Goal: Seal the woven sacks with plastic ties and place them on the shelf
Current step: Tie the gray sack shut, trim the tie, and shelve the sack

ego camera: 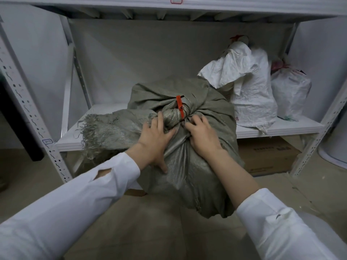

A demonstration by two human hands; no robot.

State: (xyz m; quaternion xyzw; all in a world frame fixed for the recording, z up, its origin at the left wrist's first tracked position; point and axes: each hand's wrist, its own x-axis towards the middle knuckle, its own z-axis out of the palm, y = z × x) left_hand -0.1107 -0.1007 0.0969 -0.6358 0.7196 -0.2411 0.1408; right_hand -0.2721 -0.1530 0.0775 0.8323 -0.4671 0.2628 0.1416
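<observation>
Grey-green sack sits on the front edge of the white shelf's lower board, bulging out over it toward me. 2 white sacks stand at the back right corner, with a cardboard box on the floor under that side. My left hand lies flat on the sack, fingers spread and straight. My right hand has its fingers curled into the folds, gripping the cloth just below the red tie cinched round the neck.

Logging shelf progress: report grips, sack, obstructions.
Copy: left grip flat, pressing grey sack; right grip clutches its fabric. Neck sealed with red tie, sack overhanging shelf front. Two white sacks close on its right.
</observation>
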